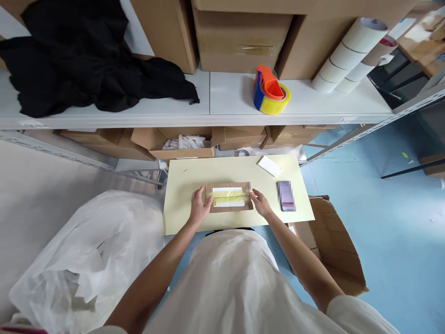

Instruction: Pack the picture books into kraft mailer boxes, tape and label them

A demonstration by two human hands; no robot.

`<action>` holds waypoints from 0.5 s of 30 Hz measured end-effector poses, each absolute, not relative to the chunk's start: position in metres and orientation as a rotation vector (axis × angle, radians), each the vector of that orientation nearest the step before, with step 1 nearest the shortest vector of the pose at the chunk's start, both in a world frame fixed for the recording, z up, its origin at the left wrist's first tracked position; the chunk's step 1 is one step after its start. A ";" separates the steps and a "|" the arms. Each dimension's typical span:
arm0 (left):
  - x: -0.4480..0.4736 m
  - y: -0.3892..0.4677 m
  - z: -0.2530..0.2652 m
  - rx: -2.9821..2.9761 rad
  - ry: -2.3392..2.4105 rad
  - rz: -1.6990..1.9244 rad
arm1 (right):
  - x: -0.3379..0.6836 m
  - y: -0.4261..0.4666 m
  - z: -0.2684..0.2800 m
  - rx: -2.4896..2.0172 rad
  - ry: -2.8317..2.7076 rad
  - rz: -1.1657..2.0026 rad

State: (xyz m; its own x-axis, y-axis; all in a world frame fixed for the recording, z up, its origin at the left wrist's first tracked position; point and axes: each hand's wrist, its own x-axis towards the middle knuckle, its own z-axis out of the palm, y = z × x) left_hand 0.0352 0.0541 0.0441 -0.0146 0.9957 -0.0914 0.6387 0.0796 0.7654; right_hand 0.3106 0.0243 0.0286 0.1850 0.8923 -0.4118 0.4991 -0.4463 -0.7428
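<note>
A small flat cardboard box lies on the pale yellow table, with a white label and clear yellowish tape across its top. My left hand grips the box's left end, its thumb on the top near the label. At the opposite end, my right hand holds the right edge between thumb and fingers. To the right of that hand lies a phone with a blurred-out screen. Farther back on the table is a small white box.
A shelf above the table's far edge bears a tape dispenser, black cloth, tape rolls and cartons. A white plastic bag stands at the left. An open carton sits on the floor at the right.
</note>
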 end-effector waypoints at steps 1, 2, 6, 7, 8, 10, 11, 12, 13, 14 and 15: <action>0.038 0.057 0.049 1.712 1.712 0.724 | 0.317 0.028 0.027 -2.043 -1.322 1.138; 0.042 0.062 0.055 1.797 1.689 0.728 | 0.325 0.033 0.026 -2.066 -1.350 1.085; 0.074 0.088 0.073 2.056 1.543 0.660 | 0.363 0.069 0.016 -2.167 -1.505 0.851; 0.085 0.097 0.075 2.092 1.511 0.625 | 0.372 0.081 0.011 -2.190 -1.547 0.822; 0.097 0.105 0.076 2.113 1.484 0.590 | 0.381 0.094 0.006 -2.213 -1.585 0.807; 0.121 0.122 0.075 2.129 1.443 0.530 | 0.395 0.120 -0.006 -2.241 -1.652 0.790; 0.133 0.130 0.074 2.129 1.428 0.507 | 0.401 0.131 -0.013 -2.251 -1.673 0.778; 0.143 0.137 0.072 2.129 1.414 0.487 | 0.405 0.141 -0.020 -2.263 -1.684 0.763; 0.153 0.143 0.069 2.128 1.404 0.466 | 0.409 0.149 -0.028 -2.281 -1.682 0.747; 0.162 0.148 0.067 2.130 1.394 0.446 | 0.411 0.155 -0.034 -2.299 -1.680 0.731; 0.169 0.152 0.065 2.132 1.382 0.429 | 0.413 0.158 -0.040 -2.314 -1.683 0.715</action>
